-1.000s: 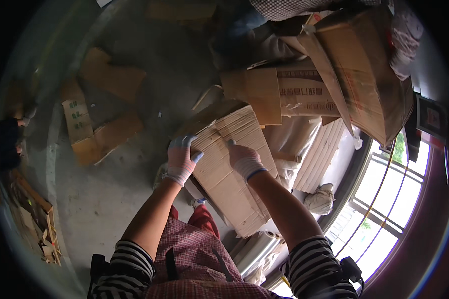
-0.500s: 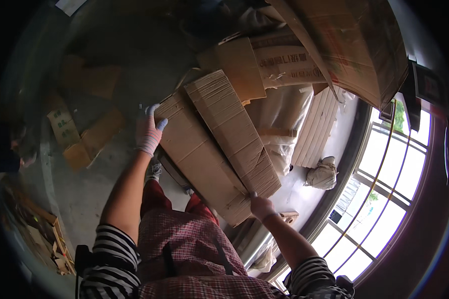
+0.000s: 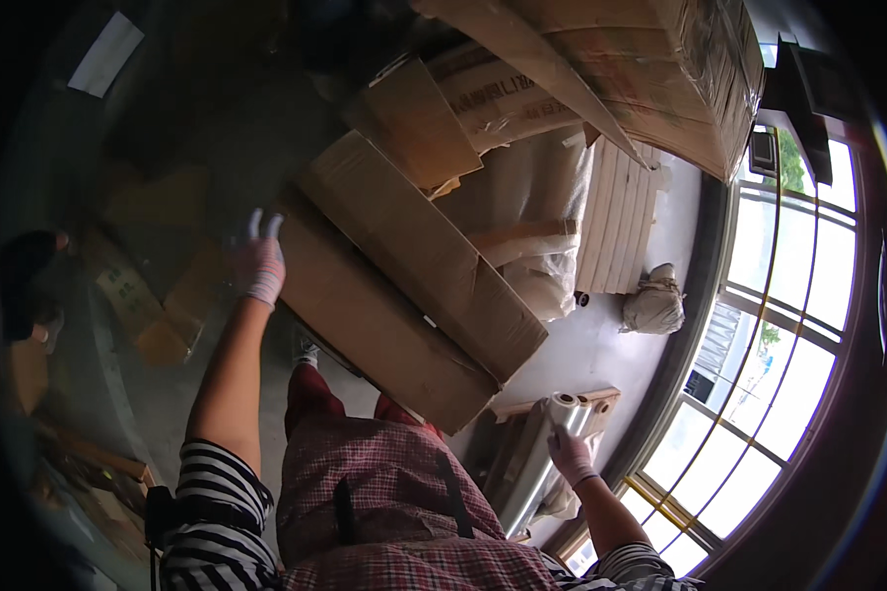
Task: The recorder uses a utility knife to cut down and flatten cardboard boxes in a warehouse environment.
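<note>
A long brown cardboard box [image 3: 384,315] lies slantwise in front of me, with a lengthwise flap or second panel [image 3: 424,251] along its far side. Off the box's left end is my left hand [image 3: 258,264] in a pale knit glove. Its fingers are spread and slightly blurred, holding nothing. My right hand [image 3: 572,457], also gloved, is apart from the box, to the right of its near corner. Its fingers are curled, and a thin tip sticks up from them; whether that is a finger or a small tool I cannot make out. Behind it are rolls of clear film [image 3: 552,424].
A large open carton [image 3: 650,69] rises at the far right, beside plastic-wrapped goods [image 3: 532,187] and stacked pale boards [image 3: 616,217]. A wrapped bundle [image 3: 655,300] sits near the window. Cardboard scraps [image 3: 138,295] lie on the floor at left, near another person's hand [image 3: 47,327].
My left hand has come off the box's left end and moved left. My right hand has left the near corner and drawn back to the right. The flap now lies flatter and looks wider.
</note>
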The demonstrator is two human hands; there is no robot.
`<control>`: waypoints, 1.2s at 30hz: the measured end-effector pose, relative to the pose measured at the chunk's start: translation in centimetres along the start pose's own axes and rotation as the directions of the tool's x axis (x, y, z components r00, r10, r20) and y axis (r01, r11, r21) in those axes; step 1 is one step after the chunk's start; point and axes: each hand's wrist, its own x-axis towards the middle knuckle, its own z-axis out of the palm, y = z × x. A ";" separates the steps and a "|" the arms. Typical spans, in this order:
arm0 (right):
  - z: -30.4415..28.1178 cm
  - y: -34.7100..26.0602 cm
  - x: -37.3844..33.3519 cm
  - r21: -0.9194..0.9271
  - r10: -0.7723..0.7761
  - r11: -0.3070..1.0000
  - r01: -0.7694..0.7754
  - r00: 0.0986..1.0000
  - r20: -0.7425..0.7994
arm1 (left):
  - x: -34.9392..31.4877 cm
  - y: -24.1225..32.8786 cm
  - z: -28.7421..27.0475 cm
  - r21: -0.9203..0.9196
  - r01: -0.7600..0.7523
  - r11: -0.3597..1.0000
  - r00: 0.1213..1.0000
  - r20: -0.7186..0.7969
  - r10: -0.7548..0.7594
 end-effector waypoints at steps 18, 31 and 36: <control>-9.8 -24.3 15.6 -0.229 -0.528 0.841 0.490 0.655 -0.540 | -0.6 23.3 -5.4 0.322 -0.751 0.577 0.562 0.771 0.301; -20.6 -17.0 11.2 -0.302 -0.464 0.885 0.355 0.732 -0.499 | -12.4 18.1 -22.3 0.235 -0.822 0.519 0.570 0.341 0.748; -27.9 -17.5 -1.0 -0.335 -0.677 0.735 0.589 0.655 -0.335 | -13.4 11.9 -30.0 0.183 -0.754 0.631 0.651 0.337 0.680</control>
